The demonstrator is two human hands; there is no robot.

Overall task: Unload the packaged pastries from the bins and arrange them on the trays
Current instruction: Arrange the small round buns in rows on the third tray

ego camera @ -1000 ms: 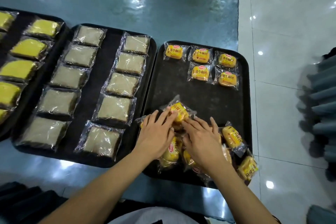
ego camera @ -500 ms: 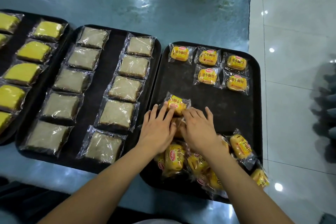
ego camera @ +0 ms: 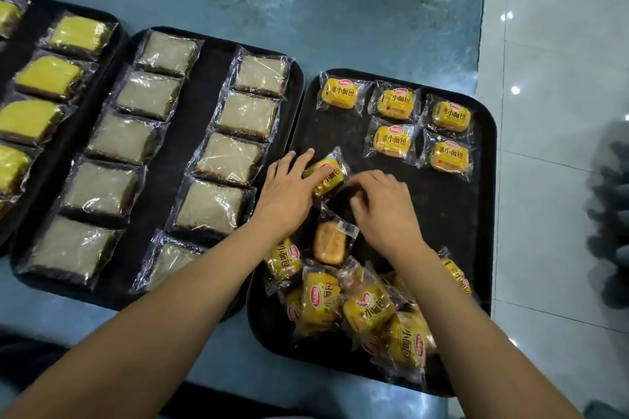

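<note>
Head view, left to right: at the far left a black tray [ego camera: 115, 41] holds yellow cakes [ego camera: 47, 75] in clear wrappers, partly cut off by the frame edge; just beside it the middle tray [ego camera: 211, 54] carries two columns of pale greyish wrapped cakes [ego camera: 149, 93], lying flat and close together; then comes the right tray [ego camera: 483, 214], all three resting on a glossy blue-green table [ego camera: 340, 3]. On the right tray's far end five small yellow bun packs [ego camera: 394, 104] lie in two neat rows – three behind, two in front. Nearer its middle the left hand [ego camera: 289, 194] rests with fingers extended over one tilted yellow pack [ego camera: 328, 175], fingertips touching its wrapper, while the right hand [ego camera: 381, 204] has its fingers curled in, pinching that pack's clear wrapper edge from the other side. Below the hands one pack [ego camera: 330, 245] lies with its brown underside up, and a loose heap of yellow packs [ego camera: 367, 309] crowds the tray's near end, partly hidden under the right forearm – farther right, pale floor tiles [ego camera: 551, 44]
</note>
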